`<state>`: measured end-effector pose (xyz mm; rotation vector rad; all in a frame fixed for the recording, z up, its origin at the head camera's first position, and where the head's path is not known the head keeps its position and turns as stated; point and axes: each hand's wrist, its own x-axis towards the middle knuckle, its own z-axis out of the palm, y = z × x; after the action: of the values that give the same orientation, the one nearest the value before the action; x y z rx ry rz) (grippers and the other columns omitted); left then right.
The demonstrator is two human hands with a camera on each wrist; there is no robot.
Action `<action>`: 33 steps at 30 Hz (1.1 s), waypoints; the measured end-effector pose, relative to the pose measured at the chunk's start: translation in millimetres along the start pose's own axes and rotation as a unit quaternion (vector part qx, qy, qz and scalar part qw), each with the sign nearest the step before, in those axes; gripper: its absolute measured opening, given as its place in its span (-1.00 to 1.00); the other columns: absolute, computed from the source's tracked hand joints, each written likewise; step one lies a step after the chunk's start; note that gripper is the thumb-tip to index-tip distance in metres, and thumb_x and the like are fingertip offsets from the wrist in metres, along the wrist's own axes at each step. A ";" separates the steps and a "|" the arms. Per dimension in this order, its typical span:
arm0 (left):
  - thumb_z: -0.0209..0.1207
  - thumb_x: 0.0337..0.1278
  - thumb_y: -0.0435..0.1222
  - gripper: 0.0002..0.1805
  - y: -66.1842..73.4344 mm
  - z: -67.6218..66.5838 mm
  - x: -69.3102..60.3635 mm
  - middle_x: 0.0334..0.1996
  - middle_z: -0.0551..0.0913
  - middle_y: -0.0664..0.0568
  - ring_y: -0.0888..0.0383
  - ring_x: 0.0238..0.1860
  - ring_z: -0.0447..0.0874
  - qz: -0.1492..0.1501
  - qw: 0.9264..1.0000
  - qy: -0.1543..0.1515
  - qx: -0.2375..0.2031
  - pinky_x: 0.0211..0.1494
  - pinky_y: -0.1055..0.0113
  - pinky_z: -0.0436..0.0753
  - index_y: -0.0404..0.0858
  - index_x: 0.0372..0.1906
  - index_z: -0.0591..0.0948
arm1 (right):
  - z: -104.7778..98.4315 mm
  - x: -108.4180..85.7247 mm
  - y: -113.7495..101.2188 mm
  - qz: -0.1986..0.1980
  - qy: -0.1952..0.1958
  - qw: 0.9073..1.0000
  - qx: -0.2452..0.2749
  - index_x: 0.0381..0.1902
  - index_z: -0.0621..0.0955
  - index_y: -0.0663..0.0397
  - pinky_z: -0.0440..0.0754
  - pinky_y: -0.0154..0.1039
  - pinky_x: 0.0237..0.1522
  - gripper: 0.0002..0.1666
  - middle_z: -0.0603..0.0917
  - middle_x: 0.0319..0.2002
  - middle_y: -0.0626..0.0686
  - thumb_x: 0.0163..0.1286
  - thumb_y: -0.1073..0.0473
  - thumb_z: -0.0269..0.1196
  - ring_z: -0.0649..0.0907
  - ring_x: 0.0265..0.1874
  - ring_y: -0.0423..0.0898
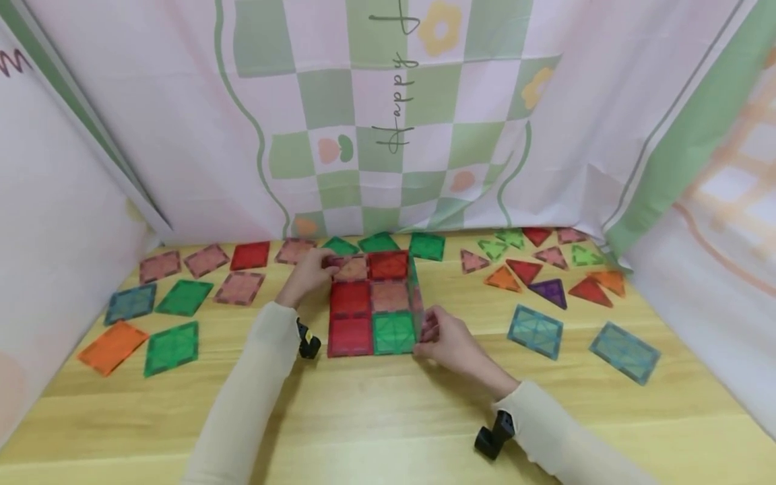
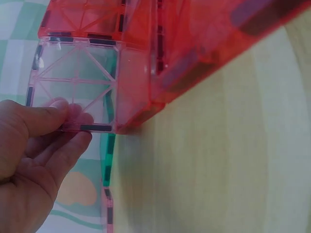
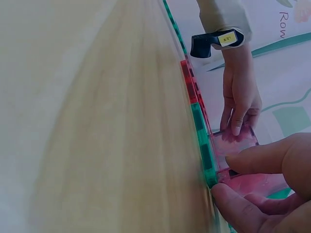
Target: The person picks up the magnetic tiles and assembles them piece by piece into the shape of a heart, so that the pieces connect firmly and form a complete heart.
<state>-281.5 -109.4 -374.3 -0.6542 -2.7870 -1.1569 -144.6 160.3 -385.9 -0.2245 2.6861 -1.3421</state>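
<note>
The left hand (image 1: pixel 314 269) pinches a clear pink tile (image 2: pixel 75 85) by its edge, thumb on one side and bent fingers on the other. That tile stands upright at the far left corner of a tile structure (image 1: pixel 350 298) in the middle of the counter (image 1: pixel 364 417), joined to a red tile (image 1: pixel 388 265) beside it. The right hand (image 1: pixel 451 340) is at the opposite, near right corner, thumb and fingertips closed on the structure next to a green tile (image 1: pixel 394 333). More tiles stand along the structure's right side. Farther out, loose square tiles lie to the left, and triangles and two blue tiles (image 1: pixel 535 331) to the right. A checked, flowered curtain (image 1: pixel 418 94) hangs behind.
</note>
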 end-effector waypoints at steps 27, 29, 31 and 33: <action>0.06 0.08 -0.51 -0.55 -38.1 -55.3 -44.8 0.03 0.49 -0.49 -0.35 0.03 0.51 -0.066 0.995 0.061 0.047 0.11 -0.10 0.52 -0.60 0.11 0.40 | -2.6 5.5 1.2 -0.015 -0.005 1.000 -0.018 -0.07 0.44 0.29 0.60 -0.21 -0.20 -0.53 0.64 -0.29 0.12 0.08 0.36 0.39 0.63 -0.27 -0.07; 0.09 0.10 -0.46 -0.53 -44.1 -63.9 -52.9 0.06 0.45 -0.50 -0.35 0.05 0.51 -0.094 0.992 0.055 0.057 0.13 -0.11 0.51 -0.62 0.12 0.37 | -2.5 5.3 1.0 -0.019 -0.007 1.000 -0.021 -0.08 0.44 0.30 0.60 -0.21 -0.20 -0.53 0.64 -0.29 0.13 0.08 0.36 0.38 0.63 -0.27 -0.06; 0.13 0.12 -0.40 -0.47 -50.3 -70.6 -60.4 0.08 0.44 -0.51 -0.33 0.07 0.51 -0.123 0.990 0.044 0.058 0.16 -0.11 0.49 -0.62 0.16 0.33 | -1.5 5.4 1.1 -0.015 -0.007 1.000 -0.019 -0.08 0.44 0.29 0.60 -0.21 -0.20 -0.53 0.64 -0.29 0.12 0.08 0.36 0.39 0.63 -0.27 -0.07; 0.18 0.12 -0.34 -0.38 -57.7 -75.8 -67.0 0.07 0.45 -0.51 -0.33 0.08 0.50 -0.149 0.986 0.032 0.066 0.17 -0.12 0.48 -0.63 0.20 0.29 | -0.5 5.1 0.7 -0.014 -0.009 1.000 -0.016 -0.08 0.44 0.28 0.60 -0.21 -0.20 -0.54 0.64 -0.30 0.12 0.08 0.36 0.39 0.62 -0.28 -0.07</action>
<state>-252.2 -222.0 -372.1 -0.1897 -2.9423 -1.0000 -149.7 160.1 -386.5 -0.2765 2.7014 -1.2976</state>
